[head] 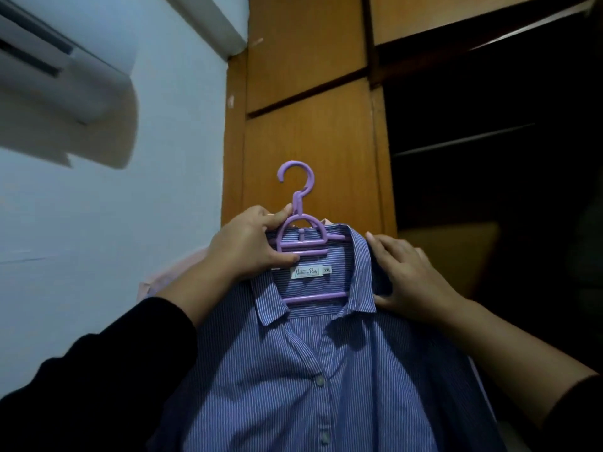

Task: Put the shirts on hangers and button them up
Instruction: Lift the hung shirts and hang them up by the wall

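A blue-and-white striped shirt (310, 370) hangs on a purple plastic hanger (298, 203), held up in front of a wooden wardrobe. My left hand (251, 243) grips the hanger just below its hook, fingers curled round the top bars. At the shirt's right shoulder, my right hand (411, 275) holds the collar and fabric, thumb underneath and fingers over the top. The collar lies open with a white label showing inside. Two grey buttons down the front look fastened; the neck is open.
The wooden wardrobe (310, 125) rises behind the hanger, with a dark open compartment and a rail (463, 141) to the right. An air conditioner (58, 60) is mounted on the white wall at upper left. Pale pink cloth (169, 272) peeks out behind my left forearm.
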Demonstrator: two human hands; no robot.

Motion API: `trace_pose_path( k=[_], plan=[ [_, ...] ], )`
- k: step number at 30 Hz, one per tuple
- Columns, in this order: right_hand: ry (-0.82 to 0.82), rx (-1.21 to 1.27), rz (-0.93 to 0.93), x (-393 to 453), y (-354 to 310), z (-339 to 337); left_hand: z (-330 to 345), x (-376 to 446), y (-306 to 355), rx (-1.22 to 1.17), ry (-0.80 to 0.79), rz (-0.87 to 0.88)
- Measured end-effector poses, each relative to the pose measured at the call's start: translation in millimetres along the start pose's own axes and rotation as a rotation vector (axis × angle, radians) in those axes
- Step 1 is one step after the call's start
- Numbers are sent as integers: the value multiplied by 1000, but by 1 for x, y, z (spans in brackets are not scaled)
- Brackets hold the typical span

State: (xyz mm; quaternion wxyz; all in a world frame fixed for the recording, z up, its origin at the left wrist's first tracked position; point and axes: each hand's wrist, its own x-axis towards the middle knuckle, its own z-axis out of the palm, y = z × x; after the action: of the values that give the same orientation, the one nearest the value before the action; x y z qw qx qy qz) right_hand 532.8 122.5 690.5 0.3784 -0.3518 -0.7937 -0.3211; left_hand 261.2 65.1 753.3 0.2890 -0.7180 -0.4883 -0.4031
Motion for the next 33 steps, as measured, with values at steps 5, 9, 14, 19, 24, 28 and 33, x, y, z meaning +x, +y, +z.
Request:
trace_pose_path(
  k=[5,9,14,19,24,28,33],
  plan=[
    [19,33,102,-11,80,1,49,48,22,-104,-40,-66],
    [53,-81,216,-20,136,-5,80,78,28,-152,-9,-77],
    [-7,-193,321,-15,186,-18,109,112,26,-89,-29,-23],
    [-34,-233,356,-1,216,-21,138,133,21,-13,86,-46],
    [-44,-215,376,1,236,-10,163,152,19,39,132,-13],
    [-37,-174,420,-10,256,-2,182,163,14,28,117,-22],
    [-7,-228,406,-21,286,9,196,173,12,132,140,-28]
  ],
)
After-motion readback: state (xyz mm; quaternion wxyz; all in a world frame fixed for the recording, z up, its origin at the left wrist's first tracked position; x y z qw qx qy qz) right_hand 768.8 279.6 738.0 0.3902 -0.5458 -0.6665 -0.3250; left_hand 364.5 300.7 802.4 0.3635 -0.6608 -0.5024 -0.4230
